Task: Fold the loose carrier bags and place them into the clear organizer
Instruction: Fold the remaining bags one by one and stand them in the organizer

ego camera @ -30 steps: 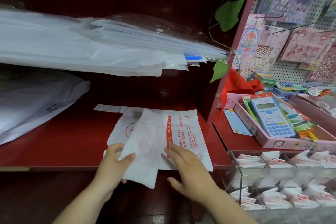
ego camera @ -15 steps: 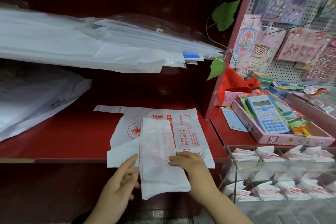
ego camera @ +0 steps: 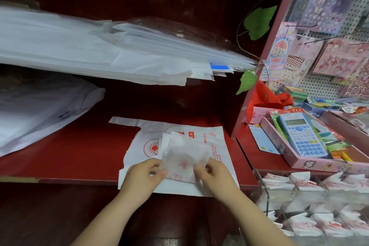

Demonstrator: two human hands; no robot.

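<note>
The left hand [ego camera: 142, 175] is pinching the near left edge of a half-folded carrier bag [ego camera: 183, 158], and the right hand [ego camera: 214, 173] is pinching its near right edge. The fingers of both hands are curling tight on the thin white plastic. This bag is looking blurry, so I cannot tell how many folds it has.

The hands are holding it at the front edge of the red shelf [ego camera: 79, 150]. It is sitting over a flat carrier bag [ego camera: 139, 138], which is lying spread out on the red shelf and showing a red sun picture and red writing. The near end of the flat bag is hanging a little over the front edge of the red shelf.

A clear organizer [ego camera: 265, 191] is standing just right of the red shelf's front right corner, and folded bags [ego camera: 279, 181] are sitting in its little boxes. A blue calculator [ego camera: 301, 134] is lying in a pink tray [ego camera: 311, 163] to the right of the red shelf. A big pile of white plastic bags [ego camera: 79, 56] is lying above the red shelf, and a green leaf [ego camera: 247, 81] is hanging over its back right corner
</note>
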